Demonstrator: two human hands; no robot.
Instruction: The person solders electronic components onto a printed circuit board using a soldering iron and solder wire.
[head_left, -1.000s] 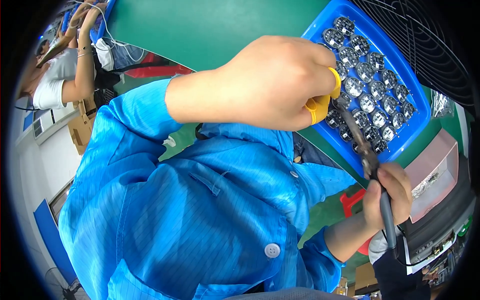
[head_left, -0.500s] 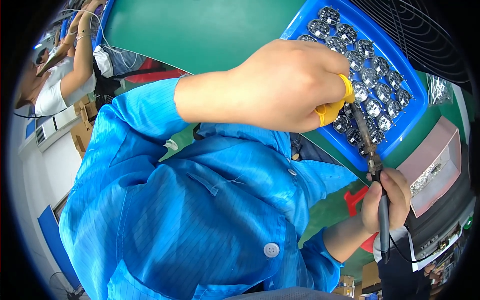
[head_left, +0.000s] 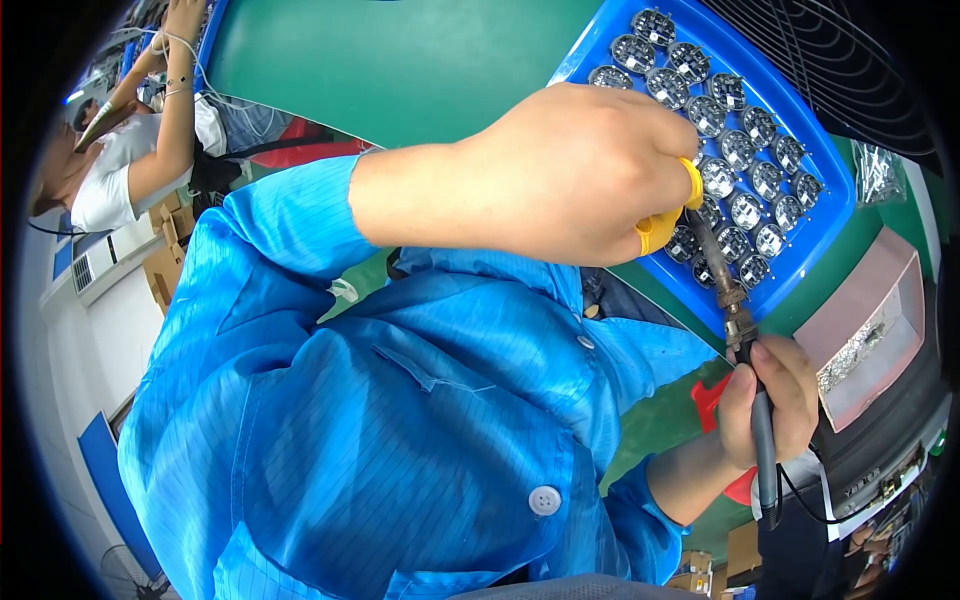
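My left hand [head_left: 590,175] is closed over the near left side of a blue tray [head_left: 838,215], with yellow finger cots [head_left: 655,232] on its fingertips. Whatever its fingers pinch is hidden under the hand. My right hand [head_left: 785,395] grips a soldering iron [head_left: 764,440] by its dark handle. The iron's stained metal barrel slants up and left over the tray, and its tip ends beside the yellow-covered fingertips, out of sight. Several round silver-and-black circuit modules [head_left: 745,211] sit in rows in the tray.
A black wire fan guard [head_left: 820,75] stands past the tray's far right. Right of the tray lie a clear bag of metal pieces [head_left: 880,172] and a pink open box [head_left: 865,340] with silvery scraps. Another person [head_left: 130,165] sits far left beyond the green tabletop [head_left: 400,70].
The soldering iron and my right hand have shifted slightly left. My left hand is almost still. At the far left, the other person's arms have moved.
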